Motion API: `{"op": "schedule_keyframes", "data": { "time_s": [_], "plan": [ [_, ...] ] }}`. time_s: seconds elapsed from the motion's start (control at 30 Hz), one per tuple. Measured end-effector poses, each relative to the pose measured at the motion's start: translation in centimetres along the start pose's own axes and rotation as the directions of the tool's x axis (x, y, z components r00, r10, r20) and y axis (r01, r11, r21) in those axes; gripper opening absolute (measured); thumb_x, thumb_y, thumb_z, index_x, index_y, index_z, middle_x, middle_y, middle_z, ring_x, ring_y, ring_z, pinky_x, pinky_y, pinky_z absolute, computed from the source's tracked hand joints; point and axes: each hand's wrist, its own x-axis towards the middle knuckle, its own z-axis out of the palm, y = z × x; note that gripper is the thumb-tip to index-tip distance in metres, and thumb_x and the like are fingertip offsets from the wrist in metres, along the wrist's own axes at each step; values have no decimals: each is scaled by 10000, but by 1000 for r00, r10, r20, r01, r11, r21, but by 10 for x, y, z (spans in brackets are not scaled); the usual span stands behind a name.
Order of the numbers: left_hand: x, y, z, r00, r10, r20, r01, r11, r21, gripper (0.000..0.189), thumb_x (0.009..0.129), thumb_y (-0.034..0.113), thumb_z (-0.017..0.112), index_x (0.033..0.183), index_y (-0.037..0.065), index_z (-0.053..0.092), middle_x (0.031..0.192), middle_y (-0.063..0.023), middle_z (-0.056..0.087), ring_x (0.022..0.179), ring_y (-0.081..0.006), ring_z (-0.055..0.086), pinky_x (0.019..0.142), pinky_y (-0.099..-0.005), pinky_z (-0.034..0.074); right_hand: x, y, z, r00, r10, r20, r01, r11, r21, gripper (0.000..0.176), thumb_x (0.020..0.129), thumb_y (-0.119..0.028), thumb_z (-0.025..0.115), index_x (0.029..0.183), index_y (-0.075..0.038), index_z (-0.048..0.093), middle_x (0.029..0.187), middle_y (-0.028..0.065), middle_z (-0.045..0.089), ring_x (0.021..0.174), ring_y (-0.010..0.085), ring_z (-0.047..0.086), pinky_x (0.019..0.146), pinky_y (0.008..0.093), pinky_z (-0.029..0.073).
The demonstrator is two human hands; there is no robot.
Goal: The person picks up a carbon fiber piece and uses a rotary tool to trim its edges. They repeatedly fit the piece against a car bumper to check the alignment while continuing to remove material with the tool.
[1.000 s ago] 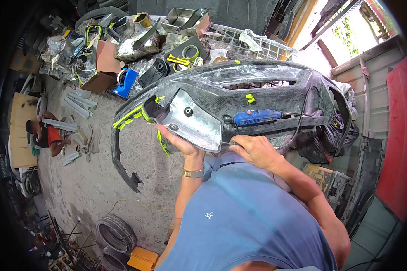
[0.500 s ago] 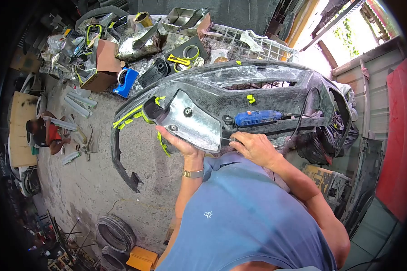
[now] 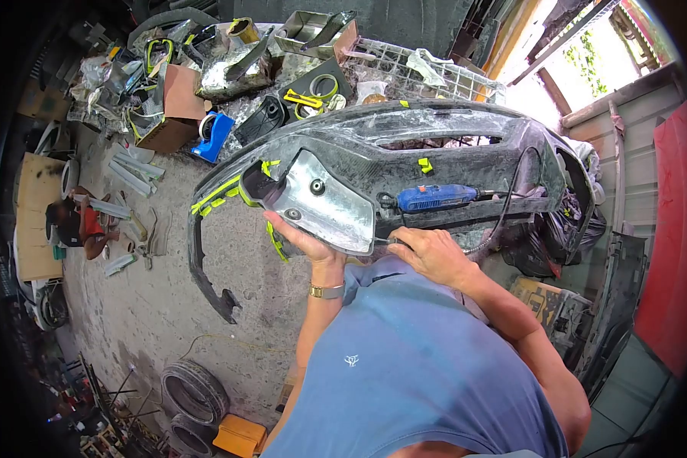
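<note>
My left hand point(image 3: 305, 240) supports a silver-faced, dark-edged molded cover point(image 3: 330, 214) from below, its fingers partly hidden underneath. Two round holes show in the cover's shiny face. At the cover's right edge, my right hand point(image 3: 429, 253) is closed around the slim handpiece of a flexible shaft, its thin tip point(image 3: 383, 240) at that edge; most of the handpiece is hidden by the fingers. The blue rotary tool point(image 3: 435, 198) lies on a large black car bumper point(image 3: 343, 153), and a dark cable point(image 3: 509, 191) loops from its right end down toward my right hand.
Yellow-green tape pieces point(image 3: 217, 200) mark the bumper. Behind it, a cluttered bench holds a blue tape dispenser point(image 3: 212, 137), a cardboard box point(image 3: 182, 107) and a wire rack point(image 3: 427, 72). A person point(image 3: 84, 221) crouches at far left; tires point(image 3: 195, 391) lie on the floor.
Almost nothing differs. Both hands keep their grips on the cover and handpiece, and the view has shifted very slightly.
</note>
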Motion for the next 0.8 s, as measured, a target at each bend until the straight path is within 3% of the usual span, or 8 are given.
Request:
{"op": "schedule_keyframes", "data": {
  "time_s": [0.13,0.3,0.47,0.67,0.8],
  "plan": [
    [-3,2,6,1000,6,2,-6,999,54,870,910,765,325,1477,106,347,1472,-90,423,1307,-269,457,1097,-431,378,-9,-10,-2,998,4,68,-4,1000,-10,278,958,-308,584,1068,-56,621,930,159,689,832,381,656,699,466,515],
    [-5,2,9,1000,-19,-16,19,1000,18,866,914,762,313,1482,110,342,1475,-92,420,1315,-271,449,1105,-435,366,-5,-5,0,999,18,44,-18,1000,-4,281,959,-306,582,1073,-53,622,938,160,687,846,382,655,709,471,513],
    [-3,2,3,1000,-2,-3,2,1000,-15,791,939,724,323,1452,125,394,1439,-77,469,1267,-269,496,1068,-435,411,-10,-14,-4,996,13,91,-15,1000,14,282,960,-304,579,1073,-49,622,946,162,685,857,387,652,708,474,511],
    [-2,1,0,1000,-5,-21,5,1000,-15,815,924,744,332,1450,124,394,1428,-73,478,1257,-268,501,1059,-430,417,-2,-1,0,999,13,42,-12,1000,-2,275,961,-303,579,1066,-52,621,942,160,687,844,389,652,701,469,516],
    [-2,1,0,1000,5,-18,-5,1000,-5,821,919,749,337,1450,125,393,1426,-72,480,1256,-268,502,1061,-430,416,3,4,2,1000,0,0,0,1000,-7,309,974,-350,546,1066,-60,604,967,175,694,856,403,658,720,508,508]
  ]
}}
